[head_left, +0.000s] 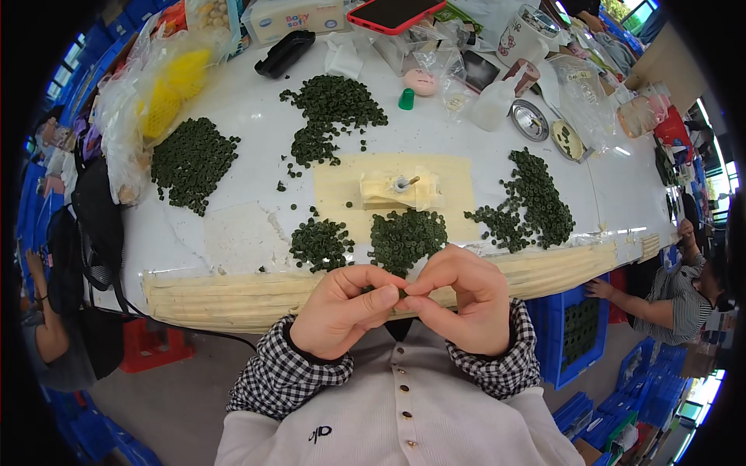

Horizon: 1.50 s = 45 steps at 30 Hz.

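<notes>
1. 2 bare hands meet: the thumb and index finger of the left hand (pixel 342 314) and of the right hand (pixel 470 299) press together, clamped on 1 small dark green piece (pixel 402 293); its exact shape is mostly hidden.
2. 5 main heaps of small, round-looking, dull green pieces lie beyond the fingers: the central heap (pixel 408 237) just ahead, the small heap (pixel 321 243) ahead and left, the far-left heap (pixel 194 165), the upper heap (pixel 334 105) farther ahead, and the right-hand heap (pixel 544 203). The loose pieces are too many to count.
3. 1 boxy block (pixel 379 194) wrapped in creased, cream-coloured tape stands past the central heap, with 1 thin pin (pixel 409 182) sticking up from it.
4. Around the block, 1 flat, pale yellow sheet (pixel 330 186) covers part of the smooth white table (pixel 260 167). Ridged, cream-coloured edging (pixel 225 299) runs left and right of the fingers.
5. Far ahead lie 1 phone (pixel 392 12) in a red case, 1 green cap (pixel 406 99) and 1 rounded pink object (pixel 420 82); ahead and right, 1 white mug (pixel 517 43).
</notes>
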Available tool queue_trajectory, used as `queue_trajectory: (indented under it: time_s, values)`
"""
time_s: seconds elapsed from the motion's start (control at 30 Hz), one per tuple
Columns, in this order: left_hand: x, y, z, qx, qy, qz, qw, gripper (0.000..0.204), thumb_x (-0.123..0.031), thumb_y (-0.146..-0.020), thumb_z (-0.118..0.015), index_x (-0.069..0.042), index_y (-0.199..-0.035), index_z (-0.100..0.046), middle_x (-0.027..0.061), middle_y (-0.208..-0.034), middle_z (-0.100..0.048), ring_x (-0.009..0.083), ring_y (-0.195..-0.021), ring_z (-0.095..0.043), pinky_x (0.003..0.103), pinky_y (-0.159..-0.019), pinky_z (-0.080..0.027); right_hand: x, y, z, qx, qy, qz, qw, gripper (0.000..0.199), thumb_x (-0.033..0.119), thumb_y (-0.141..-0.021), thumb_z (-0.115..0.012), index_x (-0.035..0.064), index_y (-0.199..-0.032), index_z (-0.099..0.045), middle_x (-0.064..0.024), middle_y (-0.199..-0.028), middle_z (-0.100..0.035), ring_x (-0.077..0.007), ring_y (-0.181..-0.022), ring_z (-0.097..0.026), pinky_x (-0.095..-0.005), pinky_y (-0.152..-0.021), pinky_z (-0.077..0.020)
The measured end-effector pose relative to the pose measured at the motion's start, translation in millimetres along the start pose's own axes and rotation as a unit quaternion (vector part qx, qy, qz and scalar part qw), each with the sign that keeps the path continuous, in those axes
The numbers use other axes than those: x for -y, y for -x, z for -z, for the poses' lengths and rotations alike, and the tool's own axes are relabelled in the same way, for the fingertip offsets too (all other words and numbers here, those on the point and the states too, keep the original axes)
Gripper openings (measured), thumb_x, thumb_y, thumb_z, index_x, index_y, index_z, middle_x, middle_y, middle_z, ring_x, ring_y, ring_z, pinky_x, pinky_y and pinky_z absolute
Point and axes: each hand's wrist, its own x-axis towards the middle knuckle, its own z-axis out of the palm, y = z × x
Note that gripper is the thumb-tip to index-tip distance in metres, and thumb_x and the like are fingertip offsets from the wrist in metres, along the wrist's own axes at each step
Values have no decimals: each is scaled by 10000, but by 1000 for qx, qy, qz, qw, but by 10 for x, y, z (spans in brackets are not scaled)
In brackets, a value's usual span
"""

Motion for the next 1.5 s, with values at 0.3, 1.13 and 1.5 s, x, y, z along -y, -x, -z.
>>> queue_trajectory:
  time_s: [0.3,1.13,1.5]
  values:
    - [25,3,4,-11,-28,1,1000,123,-87,-903,-622,-12,-991,-661,10,-808,-627,30,-624,-452,179,-565,-374,45,-10,-6,-1,124,92,988,180,3,-719,-747,27,-887,-688,-65,-787,-588,-166,-676,-590,-256,-576,-477]
    - [26,53,-49,-92,-276,-124,949,108,-51,-879,-632,27,-936,-681,26,-823,-679,7,-674,-491,162,-586,-377,-42,31,-34,-21,89,74,993,190,-51,-724,-724,6,-900,-680,-106,-848,-655,-194,-745,-652,-266,-620,-525]
    - [10,23,33,7,-82,-27,996,112,-33,-867,-648,21,-965,-661,81,-925,-676,87,-798,-618,198,-710,-496,-31,46,-16,-2,71,98,993,185,-19,-716,-752,26,-876,-671,-96,-852,-647,-187,-718,-639,-267,-603,-522]
